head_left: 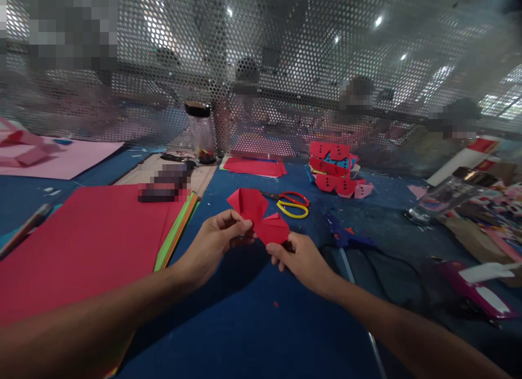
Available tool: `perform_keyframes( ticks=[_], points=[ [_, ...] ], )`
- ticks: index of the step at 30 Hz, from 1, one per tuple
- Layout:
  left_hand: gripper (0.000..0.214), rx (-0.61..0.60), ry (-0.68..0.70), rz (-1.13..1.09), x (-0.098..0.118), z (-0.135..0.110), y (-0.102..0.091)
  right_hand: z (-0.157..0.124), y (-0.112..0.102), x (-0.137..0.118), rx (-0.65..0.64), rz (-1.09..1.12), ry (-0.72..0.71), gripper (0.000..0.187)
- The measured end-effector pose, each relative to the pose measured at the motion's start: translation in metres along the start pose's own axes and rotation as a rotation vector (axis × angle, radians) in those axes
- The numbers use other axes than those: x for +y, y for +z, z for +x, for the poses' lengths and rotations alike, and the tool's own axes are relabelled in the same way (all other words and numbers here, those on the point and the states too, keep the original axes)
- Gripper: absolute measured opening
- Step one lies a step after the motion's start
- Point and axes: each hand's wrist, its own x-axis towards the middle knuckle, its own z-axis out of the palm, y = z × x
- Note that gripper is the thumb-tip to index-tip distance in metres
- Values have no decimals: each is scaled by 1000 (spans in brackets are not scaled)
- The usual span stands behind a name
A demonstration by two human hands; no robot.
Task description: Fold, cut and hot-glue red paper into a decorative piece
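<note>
Above the blue table, a folded red paper piece (249,205) spreads out in two lobes between my hands. My left hand (222,235) pinches it near its narrow middle, thumb on top. The fingers of my right hand (296,256) are closed on the lower right lobe's edge. Just behind the paper lie scissors (292,210) with one red and one yellow handle; their blades are partly hidden by it. To the right of my right hand rests a blue glue gun (346,237) with a dark cord.
Large red sheets (93,232) lie at left, with a dark phone (167,182) behind. A lidded jar (200,131) stands by the perforated metal screen (265,53). Cut red pieces (332,167) are heaped at back right. Another jar (448,194) and a magenta tool (475,289) sit right.
</note>
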Motion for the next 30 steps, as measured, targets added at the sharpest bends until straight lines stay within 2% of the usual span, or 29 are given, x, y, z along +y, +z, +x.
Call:
perform_keyframes(
  ticks=[8,17,22,26,30],
  points=[
    [29,10,21,25,-1,3,-2,-1,0,-5,-9,-25,11,29],
    [24,-36,23,23,-6,3,-5,0,-3,-2,-17,-54,-40,23],
    [22,-41,30,54,-9,3,-6,0,-4,-2,-65,-65,-40,25],
    [21,-26,49,58,-8,4,-6,1,-5,-4,-33,-72,-31,26],
    [25,52,77,-4,2,6,-2,1,-5,-2,-53,-78,-21,24]
  ],
)
